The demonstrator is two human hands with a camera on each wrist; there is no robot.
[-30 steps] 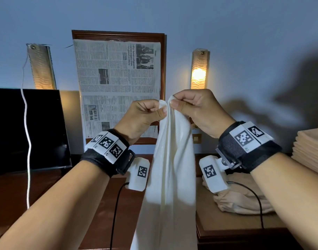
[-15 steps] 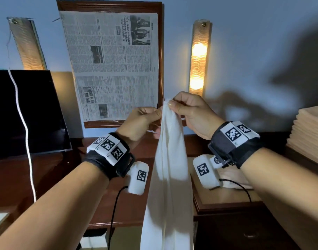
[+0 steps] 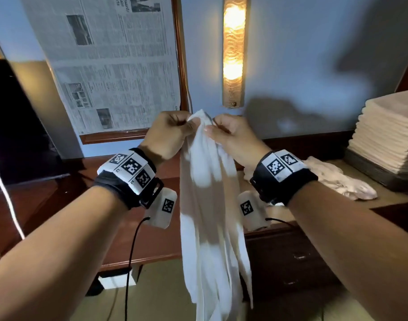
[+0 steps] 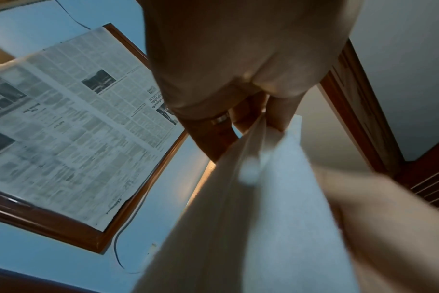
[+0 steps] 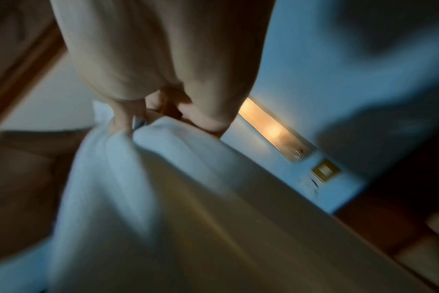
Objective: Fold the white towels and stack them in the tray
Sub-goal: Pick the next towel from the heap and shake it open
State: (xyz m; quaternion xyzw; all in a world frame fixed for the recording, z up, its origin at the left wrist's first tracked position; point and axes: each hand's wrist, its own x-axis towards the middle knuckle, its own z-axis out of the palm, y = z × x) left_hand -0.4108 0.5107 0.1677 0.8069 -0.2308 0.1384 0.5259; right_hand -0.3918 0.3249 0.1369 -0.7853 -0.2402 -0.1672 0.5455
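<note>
Compared with a second ago, the hands sit lower against the wall: the newspaper frame (image 3: 115,66) and the lit wall lamp (image 3: 233,49) now rise above them, and more of the wooden desk (image 3: 152,239) and the floor shows below. The towel (image 3: 207,205) still hangs bunched between the two hands, top edge gathered, its long body dropping past the desk edge toward the floor. Around the room: a blue wall, a dark screen (image 3: 17,126) at the left with a white cord (image 3: 6,200) running down in front of it, and the desk stretching across the back. Over on the right, a tall stack of folded towels (image 3: 388,135) sits in a dark tray (image 3: 369,174), and just beside it a crumpled pile of unfolded cloth (image 3: 337,179) lies on the desk top. Now the hands: the left hand (image 3: 168,133) is curled, thumb and fingers pinching the top of the towel; the left wrist view shows its fingers (image 4: 213,138) clamped on the fabric edge, a ring on one of them. The right hand (image 3: 233,135) is curled too, pinching the same top edge right beside the left, almost touching it. The right wrist view is blurred, but fabric is gathered at the fingertips (image 5: 123,119).
</note>
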